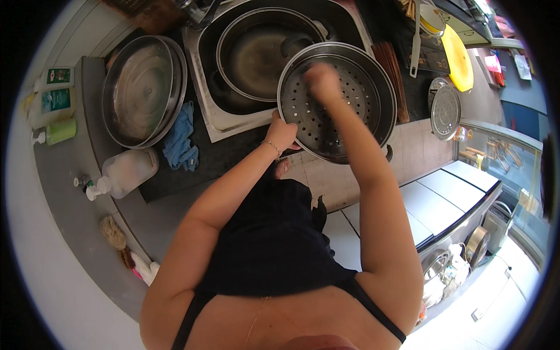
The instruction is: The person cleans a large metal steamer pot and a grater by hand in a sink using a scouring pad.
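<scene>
My left hand [282, 133] grips the near-left rim of a metal steamer basket [367, 118] with a perforated bottom. The basket is held beside the sink, partly over its right edge. Inside it, my right hand [323, 83] is blurred, its fingers curled over the holes. Whether that hand holds something cannot be told. A large metal pot [258, 65] with dark handles sits in the steel sink [227, 124], a brownish patch showing on its bottom. The basket overlaps the pot's right side in view.
Left of the sink, a big domed lid [142, 92] leans by a blue cloth [180, 140] and a pump bottle [131, 170]. Several bottles, one a green pump bottle [61, 131], stand on the ledge. At right lie brown sticks [393, 83] and a yellow board [457, 57].
</scene>
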Tool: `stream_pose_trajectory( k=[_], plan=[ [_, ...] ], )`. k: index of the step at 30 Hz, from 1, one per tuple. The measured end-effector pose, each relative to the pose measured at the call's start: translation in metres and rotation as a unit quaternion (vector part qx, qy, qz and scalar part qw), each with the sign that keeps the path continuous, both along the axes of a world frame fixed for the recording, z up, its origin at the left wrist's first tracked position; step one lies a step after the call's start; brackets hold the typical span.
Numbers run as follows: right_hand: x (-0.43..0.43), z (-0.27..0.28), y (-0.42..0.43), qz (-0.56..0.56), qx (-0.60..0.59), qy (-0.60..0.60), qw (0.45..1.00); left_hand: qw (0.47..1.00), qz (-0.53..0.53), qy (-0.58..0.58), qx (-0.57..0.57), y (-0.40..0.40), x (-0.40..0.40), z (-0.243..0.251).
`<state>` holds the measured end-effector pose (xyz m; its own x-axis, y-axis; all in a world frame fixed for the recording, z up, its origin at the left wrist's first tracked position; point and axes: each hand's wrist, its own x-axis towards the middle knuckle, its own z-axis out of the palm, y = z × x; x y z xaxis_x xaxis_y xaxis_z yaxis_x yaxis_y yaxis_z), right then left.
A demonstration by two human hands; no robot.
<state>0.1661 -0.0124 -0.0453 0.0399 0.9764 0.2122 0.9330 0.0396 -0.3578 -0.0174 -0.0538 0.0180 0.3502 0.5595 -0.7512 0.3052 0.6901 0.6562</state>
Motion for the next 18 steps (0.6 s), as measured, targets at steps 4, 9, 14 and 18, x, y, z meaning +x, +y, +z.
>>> stream_pose_trajectory(
  k=[4, 9, 14, 18],
  plan=[
    [0.024, -0.002, 0.01, -0.111, 0.113, 0.013, 0.987, 0.998, -0.009, 0.017, 0.052, -0.007, 0.005, -0.002],
    [-0.04, 0.0, -0.002, 0.124, 0.198, 0.085, 0.969, 1.0, 0.001, 0.002, 0.015, -0.003, 0.0, -0.009],
    [-0.015, -0.004, 0.017, -0.086, 0.165, 0.066, 0.98, 0.998, -0.034, 0.015, 0.047, 0.002, 0.004, 0.002],
    [-0.049, -0.008, -0.009, 0.079, 0.143, 0.095, 0.982, 0.999, -0.004, 0.003, 0.044, 0.0, 0.002, -0.015]
  ],
)
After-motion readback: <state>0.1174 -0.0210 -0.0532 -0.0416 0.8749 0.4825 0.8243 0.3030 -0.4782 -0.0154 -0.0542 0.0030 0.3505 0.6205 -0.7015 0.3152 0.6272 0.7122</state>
